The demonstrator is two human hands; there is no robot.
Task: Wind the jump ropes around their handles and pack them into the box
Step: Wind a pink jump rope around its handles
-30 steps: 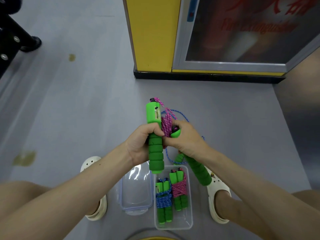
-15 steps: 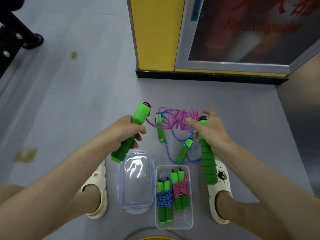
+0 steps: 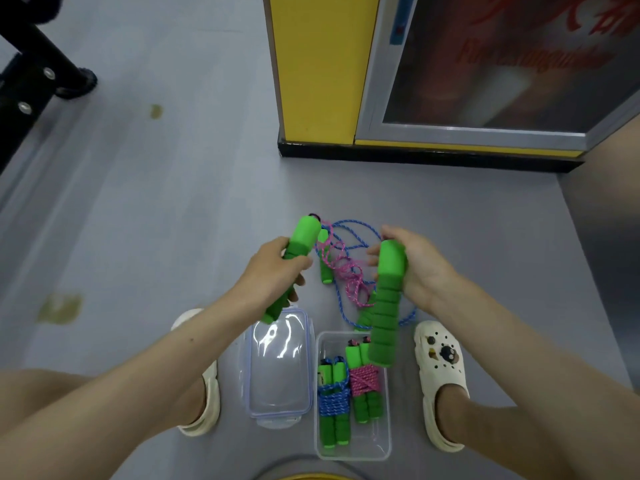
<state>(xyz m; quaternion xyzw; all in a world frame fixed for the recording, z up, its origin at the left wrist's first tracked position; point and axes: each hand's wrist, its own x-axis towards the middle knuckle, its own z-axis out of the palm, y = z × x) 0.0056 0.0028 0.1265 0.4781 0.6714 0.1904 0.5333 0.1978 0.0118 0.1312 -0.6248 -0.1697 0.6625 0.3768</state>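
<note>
My left hand [image 3: 277,268] grips one green foam handle [image 3: 304,233] of a pink jump rope, tilted up to the right. My right hand [image 3: 415,268] holds the other green handle [image 3: 384,306], which hangs down. The pink rope [image 3: 349,278] dangles loose between them. On the floor behind lies a blue jump rope [image 3: 353,233] with its green handles [image 3: 325,268]. The clear box [image 3: 384,448] holds two wound ropes, one blue [image 3: 334,400] and one pink [image 3: 363,382].
The clear lid [image 3: 277,362] lies left of the box. My feet in white clogs [image 3: 440,368] stand on either side. A yellow pillar and a glass cabinet [image 3: 381,98] rise at the back. A black stand [image 3: 41,74] is at far left.
My hands pulled the two handles apart, then came a little closer. The pink rope, first bunched between them, now hangs loose. The right handle swung down over the box.
</note>
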